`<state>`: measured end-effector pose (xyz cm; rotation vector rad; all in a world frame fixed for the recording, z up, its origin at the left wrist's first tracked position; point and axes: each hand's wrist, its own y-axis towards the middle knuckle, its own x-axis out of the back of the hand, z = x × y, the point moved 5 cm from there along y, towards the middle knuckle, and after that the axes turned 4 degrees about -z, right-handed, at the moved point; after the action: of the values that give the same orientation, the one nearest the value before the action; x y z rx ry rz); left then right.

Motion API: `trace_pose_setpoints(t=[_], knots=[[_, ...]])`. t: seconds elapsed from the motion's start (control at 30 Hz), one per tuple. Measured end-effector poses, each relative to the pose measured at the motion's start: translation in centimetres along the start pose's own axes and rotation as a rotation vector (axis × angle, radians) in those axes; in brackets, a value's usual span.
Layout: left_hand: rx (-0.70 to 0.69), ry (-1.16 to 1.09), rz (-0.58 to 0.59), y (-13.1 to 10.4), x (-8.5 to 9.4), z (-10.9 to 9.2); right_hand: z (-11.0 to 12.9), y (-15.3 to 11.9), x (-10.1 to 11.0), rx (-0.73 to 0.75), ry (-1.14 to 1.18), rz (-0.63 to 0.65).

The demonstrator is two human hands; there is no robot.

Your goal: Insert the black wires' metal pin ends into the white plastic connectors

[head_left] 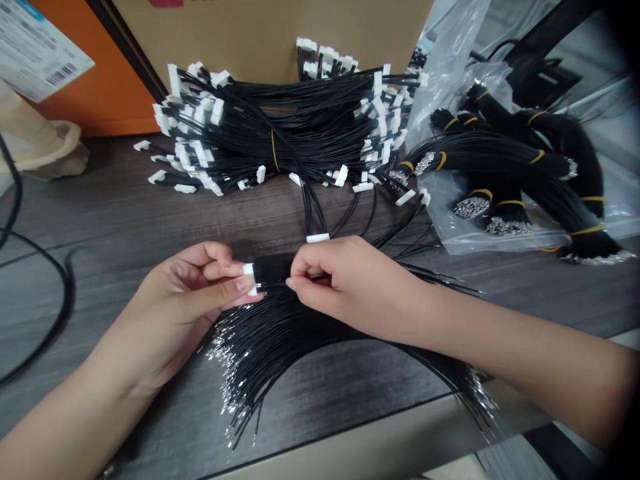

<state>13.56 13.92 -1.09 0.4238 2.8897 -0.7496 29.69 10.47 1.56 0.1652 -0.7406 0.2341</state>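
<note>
Between thumb and fingers, my left hand (195, 287) pinches a small white connector housing (249, 279). To its right, my right hand (335, 273) is closed in a pinch on a thin black wire (274, 285), whose metal tip is at the housing's right side. Black wires run from the housing towards my right hand, which partly hides them. Under both hands fans a spread of loose black wires (310, 327) with silver crimped ends at left and right. Just behind my right hand lies another white connector (318, 238) with wires attached.
A large pile of cables with white connectors (300, 127) lies at the back against a cardboard box (280, 40). At right, banded wire bundles (510, 157) rest on a clear plastic bag (460, 230). An orange box (115, 80) stands back left; a black cable (65, 293) curves at left.
</note>
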Motion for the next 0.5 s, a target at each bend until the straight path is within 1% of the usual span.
trace_pose_setpoints(t=[0.1, 0.27, 0.43, 0.5], knots=[[-0.016, 0.016, 0.012, -0.43, -0.28, -0.38, 0.12, 0.06, 0.03, 0.057, -0.028, -0.007], [-0.046, 0.007, 0.035, -0.84, -0.44, -0.44, 0.05, -0.01, -0.01, 0.028, -0.022, -0.062], [-0.067, -0.011, 0.000, -0.92, -0.24, -0.51, 0.47, -0.40, -0.56, 0.065, -0.061, -0.084], [-0.064, -0.007, 0.003, -0.91, -0.22, -0.49, 0.54, -0.48, -0.66, 0.061, -0.056, -0.080]])
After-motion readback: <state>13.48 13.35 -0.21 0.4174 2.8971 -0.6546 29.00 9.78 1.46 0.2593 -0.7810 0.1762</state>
